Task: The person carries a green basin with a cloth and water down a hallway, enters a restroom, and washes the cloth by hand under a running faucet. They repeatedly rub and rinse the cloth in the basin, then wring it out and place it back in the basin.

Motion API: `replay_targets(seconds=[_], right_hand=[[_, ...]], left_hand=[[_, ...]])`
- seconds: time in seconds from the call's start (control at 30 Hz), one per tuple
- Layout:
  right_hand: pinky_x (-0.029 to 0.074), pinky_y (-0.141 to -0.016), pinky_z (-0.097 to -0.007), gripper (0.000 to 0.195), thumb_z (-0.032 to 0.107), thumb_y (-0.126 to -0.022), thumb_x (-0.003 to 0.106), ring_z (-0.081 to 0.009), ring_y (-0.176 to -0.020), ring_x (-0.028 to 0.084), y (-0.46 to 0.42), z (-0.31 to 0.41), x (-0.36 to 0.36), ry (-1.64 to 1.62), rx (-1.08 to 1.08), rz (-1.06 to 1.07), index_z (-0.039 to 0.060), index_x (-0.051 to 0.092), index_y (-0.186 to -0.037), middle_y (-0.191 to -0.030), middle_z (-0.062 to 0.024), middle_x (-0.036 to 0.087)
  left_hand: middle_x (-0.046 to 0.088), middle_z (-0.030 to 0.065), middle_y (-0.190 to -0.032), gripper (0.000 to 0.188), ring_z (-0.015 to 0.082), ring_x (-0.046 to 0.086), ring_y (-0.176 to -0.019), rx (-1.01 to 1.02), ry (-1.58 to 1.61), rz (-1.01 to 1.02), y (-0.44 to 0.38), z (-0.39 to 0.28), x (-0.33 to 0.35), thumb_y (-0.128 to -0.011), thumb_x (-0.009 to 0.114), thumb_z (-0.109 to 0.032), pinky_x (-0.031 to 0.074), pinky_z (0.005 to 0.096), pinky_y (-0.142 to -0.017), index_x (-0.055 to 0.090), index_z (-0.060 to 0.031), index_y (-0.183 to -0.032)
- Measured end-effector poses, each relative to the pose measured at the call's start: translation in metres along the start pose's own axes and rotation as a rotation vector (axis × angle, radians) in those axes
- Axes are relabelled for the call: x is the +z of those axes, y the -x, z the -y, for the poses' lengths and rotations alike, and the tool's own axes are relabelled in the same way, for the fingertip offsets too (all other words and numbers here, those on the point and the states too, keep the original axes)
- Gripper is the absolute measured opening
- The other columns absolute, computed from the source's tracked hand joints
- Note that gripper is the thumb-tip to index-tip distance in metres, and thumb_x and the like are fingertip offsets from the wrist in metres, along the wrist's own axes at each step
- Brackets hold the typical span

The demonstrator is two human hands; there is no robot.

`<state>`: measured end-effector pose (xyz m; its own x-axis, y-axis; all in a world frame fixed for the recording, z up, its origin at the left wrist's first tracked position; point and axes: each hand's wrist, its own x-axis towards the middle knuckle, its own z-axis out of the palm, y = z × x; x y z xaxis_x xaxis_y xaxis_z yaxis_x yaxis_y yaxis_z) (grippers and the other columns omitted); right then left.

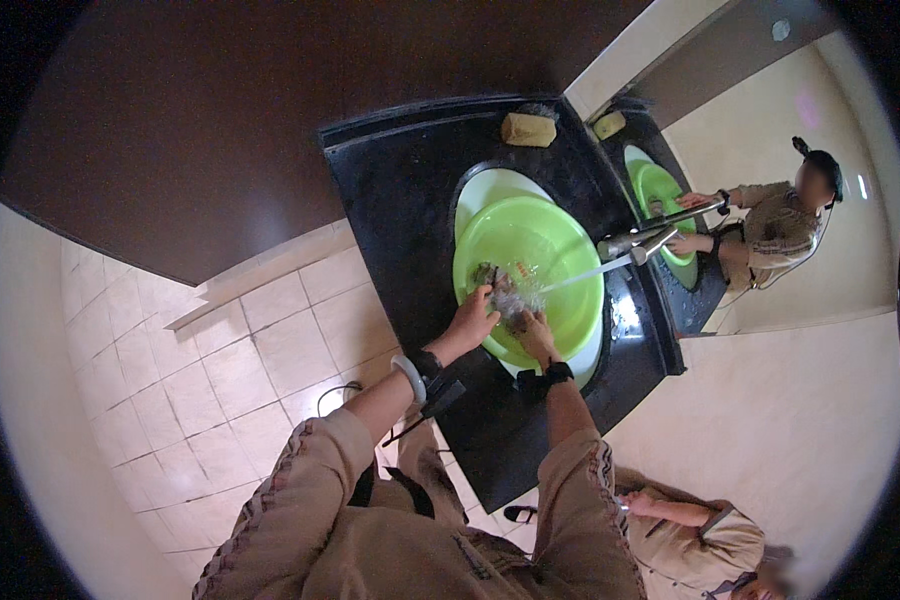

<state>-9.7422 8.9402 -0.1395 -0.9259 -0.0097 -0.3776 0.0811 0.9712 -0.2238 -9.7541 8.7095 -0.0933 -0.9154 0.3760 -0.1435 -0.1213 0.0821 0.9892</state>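
Note:
A bright green plastic basin (570, 232) rests in a white sink (487, 184). Water runs from a metal faucet (649, 246) into it. Both my hands are inside the basin at its near side. My left hand (471, 319) holds the left part of a dark, wet, crumpled item (504, 296), which looks like cloth. My right hand (538, 336) grips the same item's near right part, close to where the stream lands. The fingertips are partly hidden by splashing water and the item.
The sink is set in a black stone countertop (397, 202). A yellowish block (529, 130) lies at its far edge, beside the wall mirror (765, 187). A brown panel (195, 135) stands at the left. Another person (697, 540) is at the lower right.

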Motion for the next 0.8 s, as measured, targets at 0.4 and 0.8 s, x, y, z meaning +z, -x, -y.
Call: replay_targets(seconds=[0.4, 0.8], right_hand=[[0.042, -0.078, -0.0501, 0.037, 0.013, -0.075, 0.049, -0.0438, -0.093, 0.049, 0.003, 0.008, -0.022, 0.117, -0.264, -0.043, 0.007, 0.048, -0.111, -0.1, -0.0258, 0.046], [0.047, -0.079, -0.0436, 0.025, 0.012, -0.074, 0.051, -0.0389, -0.091, 0.057, 0.023, 0.028, -0.05, 0.017, -0.159, 0.075, 0.0016, 0.061, -0.095, -0.096, -0.0278, 0.056]], left_hand=[[0.053, 0.0148, -0.09, 0.023, 0.0318, 0.056, -0.086, 0.045, -0.305, -0.283, 0.022, -0.031, 0.009, -0.074, 0.059, -0.008, 0.046, 0.0385, -0.076, 0.055, -0.0025, -0.097], [0.046, 0.0148, -0.124, 0.022, 0.0345, 0.037, -0.12, 0.219, -0.961, -0.285, 0.082, -0.044, 0.082, -0.077, 0.057, -0.008, 0.027, 0.0409, -0.104, 0.059, -0.0069, -0.099]])
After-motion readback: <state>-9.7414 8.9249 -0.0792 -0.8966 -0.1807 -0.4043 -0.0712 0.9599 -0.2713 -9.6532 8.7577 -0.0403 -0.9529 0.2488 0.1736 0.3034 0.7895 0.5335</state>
